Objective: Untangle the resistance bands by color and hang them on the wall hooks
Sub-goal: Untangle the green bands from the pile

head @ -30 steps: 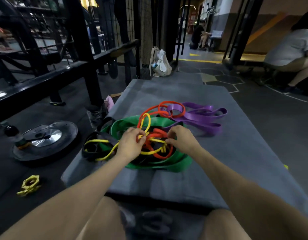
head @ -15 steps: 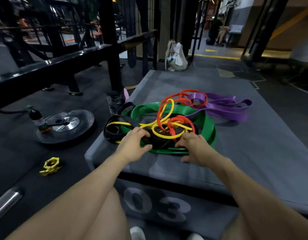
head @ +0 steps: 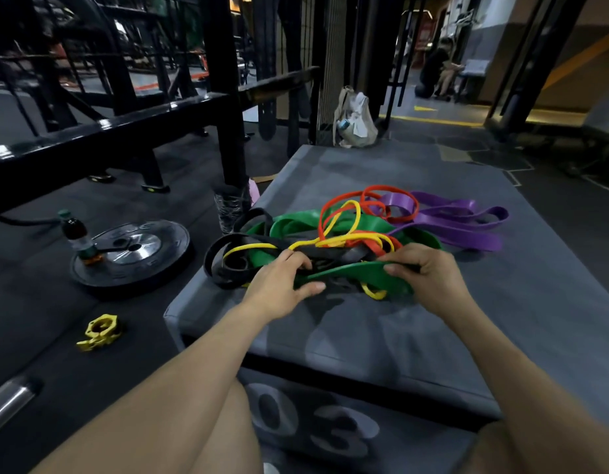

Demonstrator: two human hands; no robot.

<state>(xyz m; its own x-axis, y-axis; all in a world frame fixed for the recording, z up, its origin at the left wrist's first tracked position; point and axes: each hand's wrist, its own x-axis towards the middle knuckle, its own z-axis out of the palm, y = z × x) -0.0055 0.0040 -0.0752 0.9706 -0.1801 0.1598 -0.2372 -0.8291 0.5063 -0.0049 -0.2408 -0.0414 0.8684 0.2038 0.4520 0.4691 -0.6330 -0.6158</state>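
A tangle of resistance bands lies on a grey padded box (head: 433,323). A wide green band (head: 350,271) winds through it, with a thin yellow band (head: 350,220), an orange-red band (head: 392,193), a black band (head: 227,265) at the left and a purple band (head: 467,227) at the right. My left hand (head: 279,289) grips the near edge of the green band between thumb and fingers. My right hand (head: 422,271) pinches the same green strip further right, lifting it slightly off the pad. No wall hooks are in view.
On the dark floor to the left lie a weight plate (head: 132,254) with a small bottle (head: 75,234), a yellow collar clip (head: 99,331) and a steel bar end (head: 9,401). A black rack (head: 125,131) stands behind. A pale bag (head: 354,121) sits past the box.
Both hands left the yellow and orange loops in the middle, drew back to the near edge of the pile and took hold of the green band, raising it.
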